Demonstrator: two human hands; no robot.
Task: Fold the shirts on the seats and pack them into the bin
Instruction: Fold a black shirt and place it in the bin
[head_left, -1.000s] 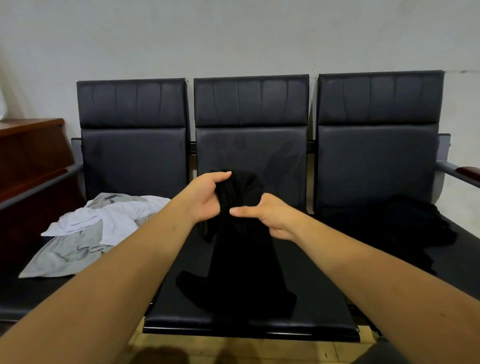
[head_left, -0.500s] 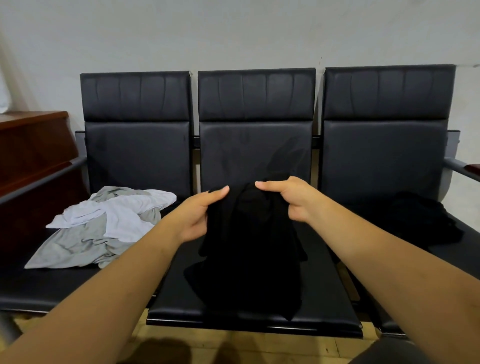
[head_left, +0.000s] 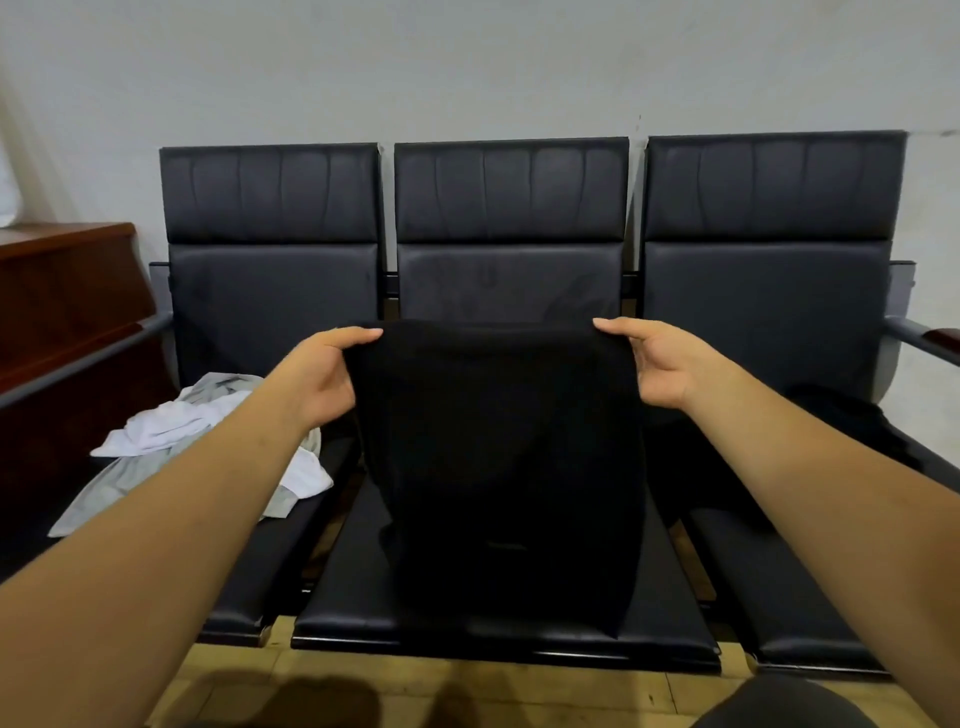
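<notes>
A black shirt (head_left: 498, 457) hangs spread wide in front of the middle seat (head_left: 670, 618), its lower end draped on the cushion. My left hand (head_left: 324, 374) pinches its top left corner and my right hand (head_left: 657, 361) pinches its top right corner, both at the same height. A white shirt (head_left: 171, 423) lies crumpled on a grey shirt (head_left: 104, 491) on the left seat. A dark garment (head_left: 852, 421) lies bunched on the right seat. No bin is in view.
Three joined black padded seats stand against a pale wall (head_left: 467, 67). A brown wooden cabinet (head_left: 67, 291) stands at the left beside a grey armrest (head_left: 88, 358). Another armrest (head_left: 924, 335) ends the row at the right. Wooden floor (head_left: 467, 691) shows below.
My hands have moved apart and risen, stretching the bunched black shirt out wide between them. The piles on the side seats have not moved.
</notes>
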